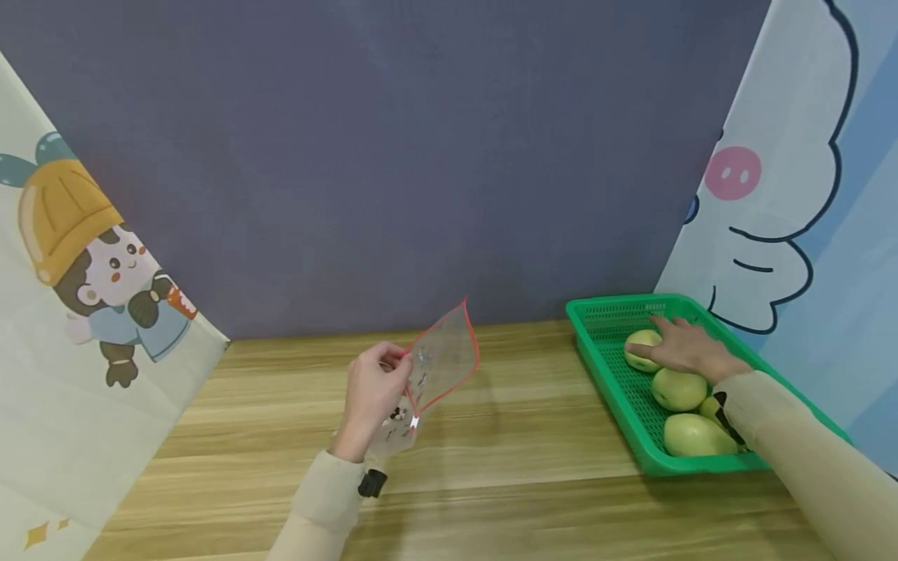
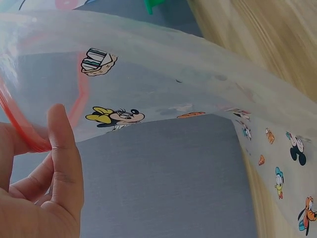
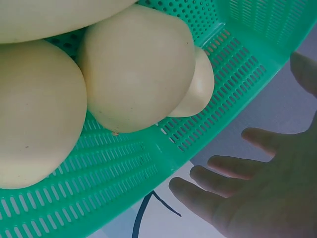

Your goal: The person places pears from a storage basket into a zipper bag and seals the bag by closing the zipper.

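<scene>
My left hand pinches the red-edged rim of a clear zip bag between thumb and fingers. The bag's mouth gapes wide, and a white slider sits at one end of its red zip. Cartoon figures are printed on the film. Over on the right, my right hand hovers above the green basket with its fingers spread and nothing gripped. Closest to its thumb is a pale yellow-green fruit; several similar rounded fruits, such as the large fruit, lie nearer the basket's front.
The basket stands on a wood-grain table at the right. Behind is a dark grey-blue panel. Printed cartoon sheets flank the table, with the left sheet and the right sheet close to its sides.
</scene>
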`<state>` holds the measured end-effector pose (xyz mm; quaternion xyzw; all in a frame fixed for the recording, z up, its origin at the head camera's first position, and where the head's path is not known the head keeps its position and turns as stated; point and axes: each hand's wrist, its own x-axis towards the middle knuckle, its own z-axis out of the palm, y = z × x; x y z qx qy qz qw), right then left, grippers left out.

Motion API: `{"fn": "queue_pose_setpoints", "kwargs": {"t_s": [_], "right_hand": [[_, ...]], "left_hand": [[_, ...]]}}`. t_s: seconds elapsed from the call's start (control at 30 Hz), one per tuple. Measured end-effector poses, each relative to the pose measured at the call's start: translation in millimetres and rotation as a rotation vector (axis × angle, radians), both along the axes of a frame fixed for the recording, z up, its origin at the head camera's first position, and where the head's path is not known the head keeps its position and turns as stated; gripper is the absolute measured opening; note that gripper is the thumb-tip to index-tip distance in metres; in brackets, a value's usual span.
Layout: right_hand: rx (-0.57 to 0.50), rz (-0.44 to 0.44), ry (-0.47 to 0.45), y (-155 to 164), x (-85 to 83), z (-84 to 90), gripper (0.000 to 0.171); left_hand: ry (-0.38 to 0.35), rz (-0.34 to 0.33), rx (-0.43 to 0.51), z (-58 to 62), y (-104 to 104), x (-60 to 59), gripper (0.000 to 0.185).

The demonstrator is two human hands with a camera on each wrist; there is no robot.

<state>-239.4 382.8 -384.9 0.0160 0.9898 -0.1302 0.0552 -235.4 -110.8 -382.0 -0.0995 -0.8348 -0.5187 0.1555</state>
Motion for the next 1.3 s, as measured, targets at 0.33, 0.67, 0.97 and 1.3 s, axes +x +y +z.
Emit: {"fn": "queue_pose_setpoints", "kwargs": {"t_s": [0.33, 0.67, 0.97, 1.3], "right_hand": [[-0.008, -0.005, -0.023, 2.8, 1.0, -5.1, 0.105], [0.001, -0.001, -0.049, 7.7, 4.1, -13.9, 0.103], [-0.049, 0.004, -0.151, 15.0, 8.8, -16.5, 0.110], [-0.061, 0.033, -0.239, 16.6, 9.0, -23.6, 0.108]], "left_hand": [[0.006, -0.002, 0.004, -1.7, -2.1, -0.2, 0.008], [-0.007, -0.001, 0.009, -3.5, -3.4, -0.6, 0.008], [0.026, 0.016, -0.022, -4.4, -3.6, -1.4, 0.009], [0.042, 0.014, -0.026, -5.6, -1.1, -2.3, 0.009]]}}
